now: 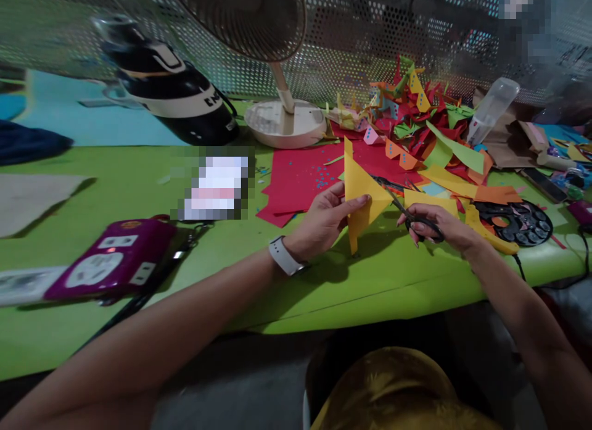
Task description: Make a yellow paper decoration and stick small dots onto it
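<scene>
My left hand (324,223), with a white watch on the wrist, pinches a folded piece of yellow paper (363,195) and holds it upright above the green table (139,189). My right hand (437,226) grips black scissors (407,214), fingers through the handles. The blades point up and left, their tips at the paper's right edge. A sheet of red paper (300,177) lies just behind the yellow piece.
A heap of coloured paper scraps (416,121) fills the back right. A fan base (284,124) and a dark helmet (171,97) stand behind. A purple power strip (111,260) lies at the left, a black round tray (522,223) and a clear bottle (490,112) at the right.
</scene>
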A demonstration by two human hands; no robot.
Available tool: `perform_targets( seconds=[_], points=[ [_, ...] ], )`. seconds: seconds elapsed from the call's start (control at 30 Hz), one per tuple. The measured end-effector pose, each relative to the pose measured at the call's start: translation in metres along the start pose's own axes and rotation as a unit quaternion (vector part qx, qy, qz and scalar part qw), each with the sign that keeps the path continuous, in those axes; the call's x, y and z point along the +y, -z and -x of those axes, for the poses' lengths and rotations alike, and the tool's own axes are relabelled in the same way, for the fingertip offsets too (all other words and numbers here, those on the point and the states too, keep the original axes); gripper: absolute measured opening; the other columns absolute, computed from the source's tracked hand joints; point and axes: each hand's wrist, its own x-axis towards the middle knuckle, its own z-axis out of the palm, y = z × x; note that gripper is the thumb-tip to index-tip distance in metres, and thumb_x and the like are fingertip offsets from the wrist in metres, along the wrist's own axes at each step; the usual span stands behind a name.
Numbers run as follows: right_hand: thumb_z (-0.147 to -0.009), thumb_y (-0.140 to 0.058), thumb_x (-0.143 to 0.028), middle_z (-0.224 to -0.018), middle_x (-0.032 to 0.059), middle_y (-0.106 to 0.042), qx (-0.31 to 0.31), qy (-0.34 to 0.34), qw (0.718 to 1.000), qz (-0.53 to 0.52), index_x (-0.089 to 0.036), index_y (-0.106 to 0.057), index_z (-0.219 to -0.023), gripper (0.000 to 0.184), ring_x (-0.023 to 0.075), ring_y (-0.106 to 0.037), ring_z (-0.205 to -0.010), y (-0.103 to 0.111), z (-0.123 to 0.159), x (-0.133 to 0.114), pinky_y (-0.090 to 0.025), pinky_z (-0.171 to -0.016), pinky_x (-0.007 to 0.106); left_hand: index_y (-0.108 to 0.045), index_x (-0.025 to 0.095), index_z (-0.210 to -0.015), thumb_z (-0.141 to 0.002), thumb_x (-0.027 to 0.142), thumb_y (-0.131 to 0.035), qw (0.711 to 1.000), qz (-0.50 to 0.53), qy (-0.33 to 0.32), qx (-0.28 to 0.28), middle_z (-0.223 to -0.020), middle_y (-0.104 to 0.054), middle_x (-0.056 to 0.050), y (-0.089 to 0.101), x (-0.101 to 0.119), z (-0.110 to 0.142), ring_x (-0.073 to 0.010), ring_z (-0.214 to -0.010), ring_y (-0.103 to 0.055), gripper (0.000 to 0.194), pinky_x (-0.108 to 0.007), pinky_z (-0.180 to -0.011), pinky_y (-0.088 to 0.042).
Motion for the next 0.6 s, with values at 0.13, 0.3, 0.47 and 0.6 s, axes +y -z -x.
perform_targets(
  seconds=[0.13,0.3,0.47,0.6],
  points=[
    [-0.08,-0.069,-0.044,-0.071,-0.0018,-0.057,0.005,0.003,1.0,-0.001,-0.018,-0.061,-0.095,0.031,0.0097,-0.051,-0.058,-0.0019,0.0,-0.0005,-0.042,-0.051,0.024,-0.07,0.021,-0.09,-0.066,0.022,-0.084,1.0,0.008,0.012,0.004,-0.089,-0.076,0.0,0.001,-0.001,-0.0003,-0.0145,-0.079,-0.07,0.028,-0.023,-0.069,-0.054],
    [-0.08,-0.068,-0.047,-0.072,-0.0027,-0.056,0.01,0.0,1.0,-0.008,-0.017,-0.061,-0.096,0.035,0.009,-0.05,-0.058,-0.0034,-0.0003,-0.0006,-0.044,-0.053,0.024,-0.069,0.02,-0.088,-0.063,0.023,-0.086,1.0,0.01,0.014,0.006,-0.088,-0.075,0.0,0.0003,-0.0007,-0.0004,-0.0148,-0.079,-0.069,0.03,-0.024,-0.071,-0.054],
    [-0.081,-0.067,-0.044,-0.072,-0.0026,-0.056,0.008,0.003,1.0,-0.009,-0.015,-0.06,-0.096,0.033,0.0086,-0.049,-0.059,-0.0045,-0.0012,-0.0002,-0.045,-0.055,0.023,-0.069,0.02,-0.086,-0.063,0.024,-0.087,1.0,0.009,0.019,0.005,-0.087,-0.075,0.0,0.001,-0.0007,-0.0007,-0.0142,-0.077,-0.068,0.029,-0.024,-0.07,-0.053],
    [-0.082,-0.067,-0.045,-0.072,-0.0024,-0.056,0.005,0.005,1.0,-0.004,-0.015,-0.06,-0.097,0.034,0.0082,-0.048,-0.057,-0.0036,-0.0009,0.0002,-0.043,-0.054,0.024,-0.071,0.02,-0.088,-0.064,0.022,-0.086,1.0,0.01,0.019,0.003,-0.088,-0.075,0.001,0.0026,-0.002,-0.0017,-0.0135,-0.077,-0.067,0.028,-0.023,-0.069,-0.052]
  ],
)
